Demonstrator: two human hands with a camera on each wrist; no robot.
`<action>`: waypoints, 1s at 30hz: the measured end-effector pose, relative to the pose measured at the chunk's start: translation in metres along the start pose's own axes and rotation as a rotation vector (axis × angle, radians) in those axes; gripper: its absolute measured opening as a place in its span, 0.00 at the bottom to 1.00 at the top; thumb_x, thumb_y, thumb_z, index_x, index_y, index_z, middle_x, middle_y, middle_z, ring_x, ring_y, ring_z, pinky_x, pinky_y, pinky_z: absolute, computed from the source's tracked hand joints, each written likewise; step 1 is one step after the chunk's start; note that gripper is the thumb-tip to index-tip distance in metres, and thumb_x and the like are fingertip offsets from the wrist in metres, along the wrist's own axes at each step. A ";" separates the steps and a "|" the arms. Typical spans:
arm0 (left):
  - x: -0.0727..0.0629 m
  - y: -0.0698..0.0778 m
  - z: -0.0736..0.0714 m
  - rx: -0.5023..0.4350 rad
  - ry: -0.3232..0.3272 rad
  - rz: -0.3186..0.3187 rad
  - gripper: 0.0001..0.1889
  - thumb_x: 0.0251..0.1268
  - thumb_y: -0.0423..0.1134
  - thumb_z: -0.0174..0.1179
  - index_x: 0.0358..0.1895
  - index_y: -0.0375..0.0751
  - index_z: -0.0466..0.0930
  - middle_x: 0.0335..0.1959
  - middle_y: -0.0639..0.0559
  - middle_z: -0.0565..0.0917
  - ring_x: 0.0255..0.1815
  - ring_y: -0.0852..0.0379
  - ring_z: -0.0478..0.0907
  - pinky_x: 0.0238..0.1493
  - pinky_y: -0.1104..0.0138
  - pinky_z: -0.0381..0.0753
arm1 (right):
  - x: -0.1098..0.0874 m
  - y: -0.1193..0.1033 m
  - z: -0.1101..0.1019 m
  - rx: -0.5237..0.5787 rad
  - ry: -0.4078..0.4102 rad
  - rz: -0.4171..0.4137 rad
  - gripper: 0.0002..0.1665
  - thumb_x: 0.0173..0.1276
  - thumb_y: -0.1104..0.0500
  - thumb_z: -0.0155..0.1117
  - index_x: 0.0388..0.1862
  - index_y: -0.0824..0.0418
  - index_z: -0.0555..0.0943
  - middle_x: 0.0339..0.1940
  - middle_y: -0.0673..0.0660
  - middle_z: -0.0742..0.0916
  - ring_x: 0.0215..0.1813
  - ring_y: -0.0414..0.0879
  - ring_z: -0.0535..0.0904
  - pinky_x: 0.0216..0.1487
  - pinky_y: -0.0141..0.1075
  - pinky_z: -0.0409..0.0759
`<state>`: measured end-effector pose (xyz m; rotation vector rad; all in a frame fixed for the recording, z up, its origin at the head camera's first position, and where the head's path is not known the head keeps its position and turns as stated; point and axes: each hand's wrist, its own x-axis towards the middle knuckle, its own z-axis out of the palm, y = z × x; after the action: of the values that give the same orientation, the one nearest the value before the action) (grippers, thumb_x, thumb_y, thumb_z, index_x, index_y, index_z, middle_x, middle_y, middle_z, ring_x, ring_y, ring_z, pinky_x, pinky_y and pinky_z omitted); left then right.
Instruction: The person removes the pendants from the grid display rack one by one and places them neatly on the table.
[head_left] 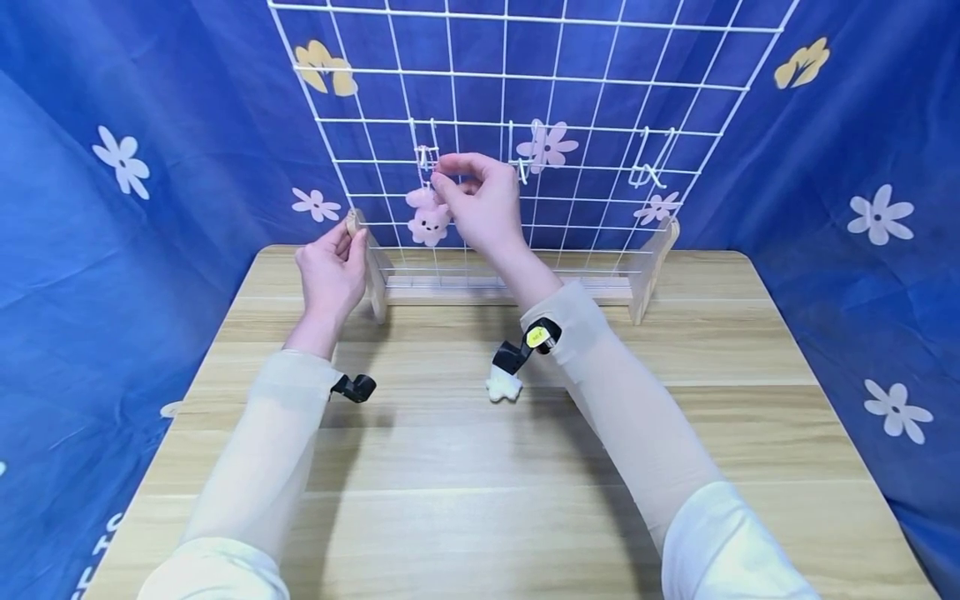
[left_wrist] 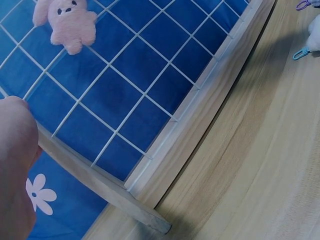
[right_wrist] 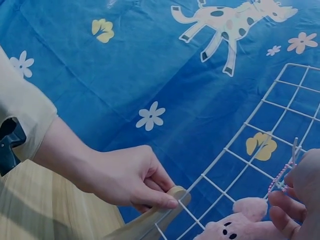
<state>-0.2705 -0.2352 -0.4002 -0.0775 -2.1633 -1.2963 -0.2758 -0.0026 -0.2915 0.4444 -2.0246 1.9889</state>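
A pink plush keychain (head_left: 429, 223) with a small face hangs at the left hook (head_left: 425, 152) of a white wire grid rack. My right hand (head_left: 486, 204) pinches its pink bead chain (right_wrist: 278, 179) with thumb and forefinger, close by the hook. In the right wrist view, the chain runs from the hook wire down to the fingertips. My left hand (head_left: 330, 273) grips the top of the rack's left wooden side support (right_wrist: 176, 196) between thumb and curled fingers. The plush (left_wrist: 74, 25) dangles in front of the grid in the left wrist view.
Two more white hooks, a middle one (head_left: 522, 172) and a right one (head_left: 647, 173), hang on the grid. A white plush piece (head_left: 504, 387) lies on the wooden table (head_left: 420, 500), partly behind the right wrist camera. Blue flowered cloth (head_left: 825, 150) surrounds the table.
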 end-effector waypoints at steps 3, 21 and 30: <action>0.000 0.000 0.000 0.009 0.000 -0.005 0.17 0.78 0.35 0.64 0.64 0.33 0.83 0.55 0.35 0.85 0.58 0.48 0.85 0.57 0.73 0.85 | 0.000 0.000 0.002 -0.012 -0.025 0.009 0.11 0.72 0.70 0.71 0.52 0.71 0.87 0.47 0.57 0.91 0.34 0.49 0.88 0.32 0.36 0.90; -0.001 0.001 0.001 0.005 0.002 0.010 0.17 0.78 0.35 0.64 0.64 0.32 0.83 0.55 0.35 0.85 0.58 0.47 0.85 0.57 0.72 0.85 | 0.008 0.000 0.014 -0.051 0.020 0.001 0.07 0.71 0.65 0.75 0.44 0.69 0.91 0.34 0.57 0.91 0.25 0.49 0.83 0.31 0.35 0.91; -0.001 0.000 0.000 -0.004 0.002 0.003 0.17 0.77 0.35 0.64 0.64 0.34 0.83 0.56 0.36 0.85 0.58 0.48 0.85 0.58 0.73 0.85 | 0.008 -0.004 0.012 -0.196 0.053 -0.033 0.06 0.74 0.63 0.72 0.43 0.65 0.91 0.33 0.53 0.91 0.21 0.48 0.87 0.17 0.28 0.82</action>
<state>-0.2700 -0.2353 -0.4005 -0.0803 -2.1581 -1.2982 -0.2818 -0.0153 -0.2848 0.3750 -2.1384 1.7422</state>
